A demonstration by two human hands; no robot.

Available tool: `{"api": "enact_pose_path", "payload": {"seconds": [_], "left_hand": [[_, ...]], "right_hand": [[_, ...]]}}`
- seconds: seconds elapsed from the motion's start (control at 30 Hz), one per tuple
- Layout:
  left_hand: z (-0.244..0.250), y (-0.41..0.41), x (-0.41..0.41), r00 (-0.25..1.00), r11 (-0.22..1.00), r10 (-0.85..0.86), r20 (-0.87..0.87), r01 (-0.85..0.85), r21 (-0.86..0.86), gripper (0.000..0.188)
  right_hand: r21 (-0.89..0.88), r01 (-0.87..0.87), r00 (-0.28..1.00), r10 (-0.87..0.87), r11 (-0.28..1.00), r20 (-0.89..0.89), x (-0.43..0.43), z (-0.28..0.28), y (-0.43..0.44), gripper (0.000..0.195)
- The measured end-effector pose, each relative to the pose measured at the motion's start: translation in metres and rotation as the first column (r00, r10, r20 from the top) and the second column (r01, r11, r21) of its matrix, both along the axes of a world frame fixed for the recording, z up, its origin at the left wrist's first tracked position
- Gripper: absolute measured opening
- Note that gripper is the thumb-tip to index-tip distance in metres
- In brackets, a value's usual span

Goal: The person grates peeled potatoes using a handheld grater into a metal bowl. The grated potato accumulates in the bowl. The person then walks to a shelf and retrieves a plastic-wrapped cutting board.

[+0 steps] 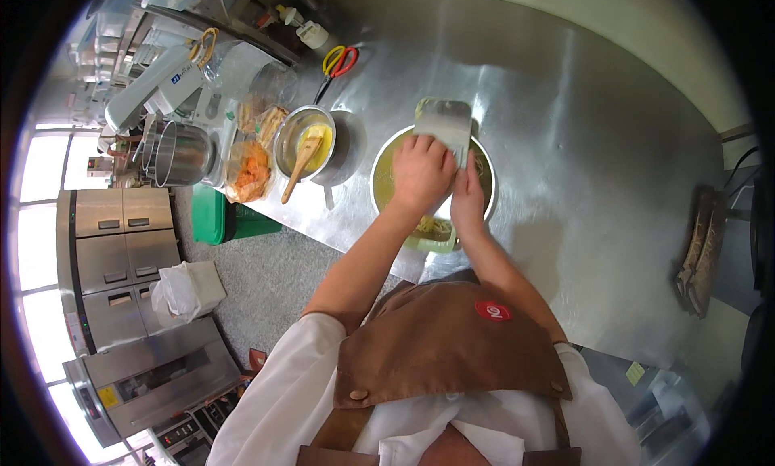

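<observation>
A slicer or grater with a pale green frame lies across a white-rimmed bowl. My left hand presses on the slicer's middle, its fingers curled over; anything beneath the palm is hidden. Along the slicer's right edge, my right hand grips it, with the thumb side upward. Pale yellow shreds have gathered at the green end nearest me. Inside the bowl, yellowish contents show left of my hands, and some strands show at the right.
Left of the bowl stands a metal bowl with yellow contents and a wooden-handled brush. Nearby are a bag of orange food, red-and-yellow-handled scissors and a stand mixer. Brown gloves or mitts hang at far right.
</observation>
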State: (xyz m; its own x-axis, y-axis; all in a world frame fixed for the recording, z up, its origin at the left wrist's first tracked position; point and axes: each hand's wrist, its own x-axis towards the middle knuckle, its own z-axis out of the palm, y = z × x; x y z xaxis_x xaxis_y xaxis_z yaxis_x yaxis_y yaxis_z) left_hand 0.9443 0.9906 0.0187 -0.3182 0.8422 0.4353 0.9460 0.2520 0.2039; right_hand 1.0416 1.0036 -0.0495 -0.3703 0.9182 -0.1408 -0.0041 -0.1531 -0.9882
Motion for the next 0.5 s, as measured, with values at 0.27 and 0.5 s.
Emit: {"api": "enact_pose_path", "payload": {"seconds": [0.27, 0.5], "left_hand": [[0.008, -0.055, 0.006, 1.000, 1.000, 0.014, 0.016, -0.013, -0.028, 0.011], [-0.007, -0.009, 0.004, 0.996, 1.000, -0.014, -0.092, 0.012, -0.019, 0.010]], "right_hand": [[0.030, -0.097, 0.994, 0.096, 0.995, 0.043, 0.005, -0.014, -0.043, 0.049], [-0.145, -0.004, 0.999, -0.001, 0.989, -0.036, 0.011, 0.004, -0.032, 0.049]]}}
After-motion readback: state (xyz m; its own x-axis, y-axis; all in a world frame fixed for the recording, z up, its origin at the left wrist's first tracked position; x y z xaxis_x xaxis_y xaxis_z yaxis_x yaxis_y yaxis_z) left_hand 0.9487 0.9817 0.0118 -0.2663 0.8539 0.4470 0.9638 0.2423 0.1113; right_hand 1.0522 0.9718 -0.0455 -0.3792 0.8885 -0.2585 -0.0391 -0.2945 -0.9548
